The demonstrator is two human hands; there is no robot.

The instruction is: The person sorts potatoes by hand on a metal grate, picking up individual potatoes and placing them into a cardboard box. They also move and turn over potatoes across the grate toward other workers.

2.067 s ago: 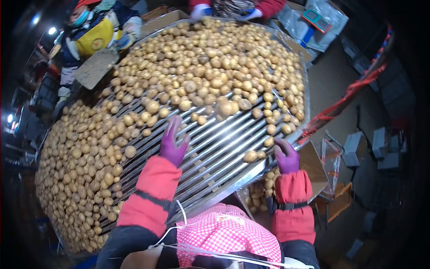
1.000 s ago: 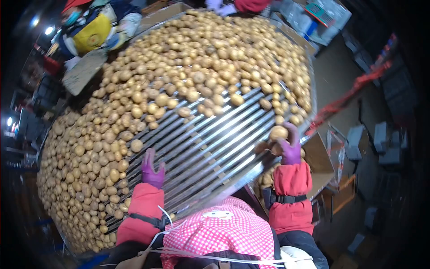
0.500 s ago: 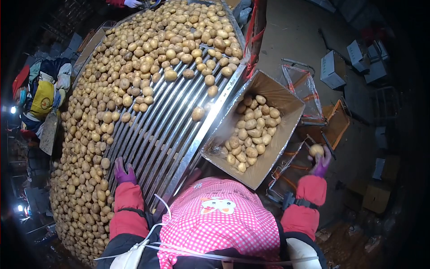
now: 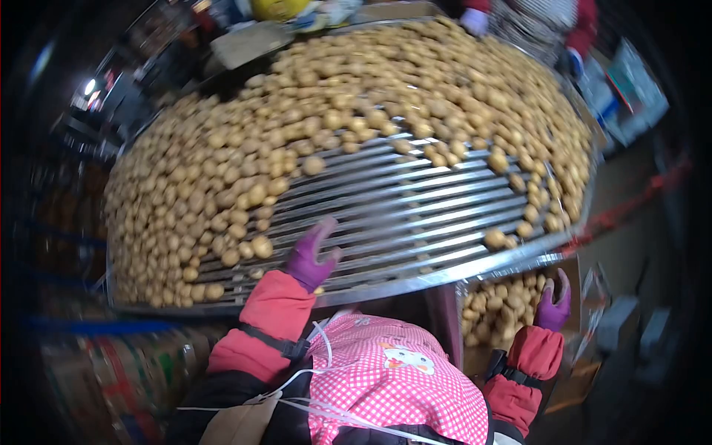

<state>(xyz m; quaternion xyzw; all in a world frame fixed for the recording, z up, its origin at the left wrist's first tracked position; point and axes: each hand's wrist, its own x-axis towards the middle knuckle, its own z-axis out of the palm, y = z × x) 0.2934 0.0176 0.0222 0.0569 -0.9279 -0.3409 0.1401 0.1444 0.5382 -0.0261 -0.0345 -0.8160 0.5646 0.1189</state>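
Observation:
A wide heap of potatoes (image 4: 326, 89) lies on a metal slatted table (image 4: 386, 215). My left hand (image 4: 314, 256), in a purple glove, is over the slats near the front edge, its fingers apart and nothing in them. Just right of the table's front edge stands a cardboard box (image 4: 569, 271) lined with film, with potatoes (image 4: 498, 305) inside. Over the right side of this box is my right hand (image 4: 555, 300), also gloved in purple, with its fingers spread and empty. The picture is blurred by motion.
Across the table at the top right is a co-worker in red sleeves (image 4: 582, 26). A flat scoop (image 4: 251, 44) lies at the top left beside a yellow garment. Stacked boxes (image 4: 122, 371) stand at the lower left; pale boxes (image 4: 618, 322) are at the right.
The view has turned toward the table. My right hand, which held a potato beyond the box, is now empty over the box. My left hand has moved farther over the slats.

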